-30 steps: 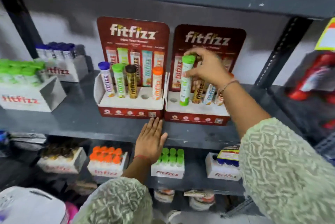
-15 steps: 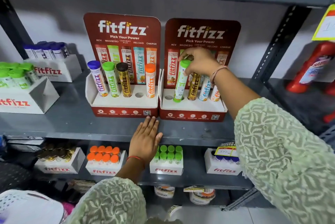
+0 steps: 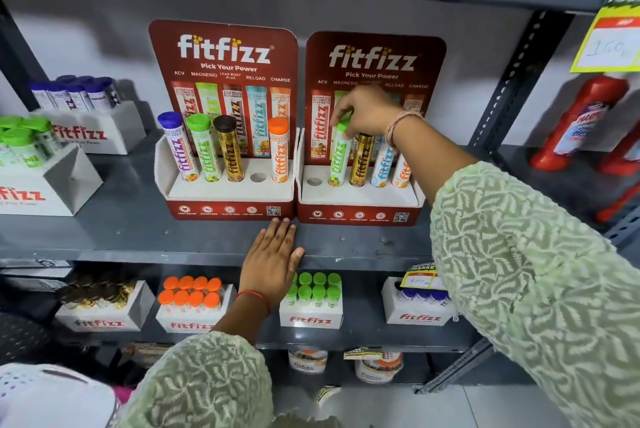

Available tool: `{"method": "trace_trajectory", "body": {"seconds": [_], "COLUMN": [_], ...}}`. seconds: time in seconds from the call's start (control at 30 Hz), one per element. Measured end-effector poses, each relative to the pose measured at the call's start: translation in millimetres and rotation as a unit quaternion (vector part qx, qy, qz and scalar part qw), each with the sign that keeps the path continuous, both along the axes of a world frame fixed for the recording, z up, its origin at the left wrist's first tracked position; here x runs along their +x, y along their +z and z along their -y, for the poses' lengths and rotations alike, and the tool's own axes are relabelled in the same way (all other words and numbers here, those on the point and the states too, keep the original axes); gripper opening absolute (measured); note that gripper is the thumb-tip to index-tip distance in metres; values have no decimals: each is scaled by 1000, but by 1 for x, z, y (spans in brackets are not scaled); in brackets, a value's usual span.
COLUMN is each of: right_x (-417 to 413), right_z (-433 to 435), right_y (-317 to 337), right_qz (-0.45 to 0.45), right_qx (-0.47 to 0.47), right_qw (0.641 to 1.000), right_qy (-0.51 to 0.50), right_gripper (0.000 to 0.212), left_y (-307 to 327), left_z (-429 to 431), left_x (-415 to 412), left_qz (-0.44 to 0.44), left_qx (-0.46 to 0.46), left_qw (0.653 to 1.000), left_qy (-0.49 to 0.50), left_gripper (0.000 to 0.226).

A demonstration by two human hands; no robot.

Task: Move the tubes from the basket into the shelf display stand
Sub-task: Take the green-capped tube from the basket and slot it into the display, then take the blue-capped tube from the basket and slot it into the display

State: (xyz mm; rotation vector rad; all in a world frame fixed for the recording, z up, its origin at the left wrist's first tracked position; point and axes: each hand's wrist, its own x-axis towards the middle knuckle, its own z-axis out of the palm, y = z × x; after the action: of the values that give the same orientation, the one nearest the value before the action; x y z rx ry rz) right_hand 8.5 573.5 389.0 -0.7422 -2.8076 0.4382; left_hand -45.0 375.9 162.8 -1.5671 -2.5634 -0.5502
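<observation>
One green-capped tube (image 3: 338, 157) now stands seated in the second hole of the right display stand (image 3: 360, 199), where half a second ago it hung tilted with its foot only entering the hole; the placing looks nearly done. White body, lime lettering, fruit print at the base, leaning slightly left. Right of it in that stand sit gold, blue and orange tubes; the hole to its left is empty. The right hand (image 3: 367, 112) pinches its cap from above. Left of the stand, its twin holds four tubes, one hole free. The left hand (image 3: 273, 258) lies flat, fingers spread, on the shelf edge before the stands.
</observation>
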Motion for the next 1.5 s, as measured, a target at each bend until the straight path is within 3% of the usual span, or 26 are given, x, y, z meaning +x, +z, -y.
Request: {"method": "trace_trajectory", "body": {"seconds": [0.17, 0.3, 0.47, 0.53, 0.63, 0.73, 0.87, 0.97, 1.07, 1.2, 1.37, 1.5], "right_x": [2, 4, 8, 13, 14, 0, -34, -64, -95, -130, -171, -173], "right_z": [0, -2, 3, 15, 55, 118, 212, 282, 356, 441, 524, 592], "right_y": [-8, -9, -11, -20, -55, -111, -181, -221, -255, -302, -357, -386], "right_qz": [-3, 5, 20, -62, -260, -306, -219, -83, 21, 119, 227, 328], "right_qx": [-5, -9, 21, 31, 97, 93, 21, -64, -134, -208, -296, -420], "right_qw": [1000, 1000, 999, 997, 960, 936, 928, 922, 893, 865, 859, 807], "right_qy": [18, 15, 22, 18, 46, 148, 300, 374, 428, 442, 351, 254], "right_gripper": [31, 32, 47, 47, 23, 11, 8, 14, 18, 22, 23, 32], "left_y": [2, 0, 5, 9, 13, -3, -46, -79, -106, -131, -156, -167], "left_z": [0, 0, 1, 1, 19, 76, 186, 271, 343, 398, 422, 423], "left_x": [-1, -3, -2, -1, 1, -4, -2, 16, 38, 57, 72, 71], "left_qz": [-2, -6, 10, 21, 50, 54, 107, 159, 198, 265, 224, 196], "left_qx": [-22, -29, -26, -17, 59, 109, 61, 29, 4, -11, -61, -76], "left_qw": [1000, 1000, 1000, 1000, 997, 987, 962, 904, 830, 762, 773, 770], "left_qy": [-4, -2, -5, -17, 7, 102, 245, 395, 521, 591, 591, 603], "left_gripper": [73, 54, 58, 58, 56, 55, 67, 66, 73, 78, 61, 54]}}
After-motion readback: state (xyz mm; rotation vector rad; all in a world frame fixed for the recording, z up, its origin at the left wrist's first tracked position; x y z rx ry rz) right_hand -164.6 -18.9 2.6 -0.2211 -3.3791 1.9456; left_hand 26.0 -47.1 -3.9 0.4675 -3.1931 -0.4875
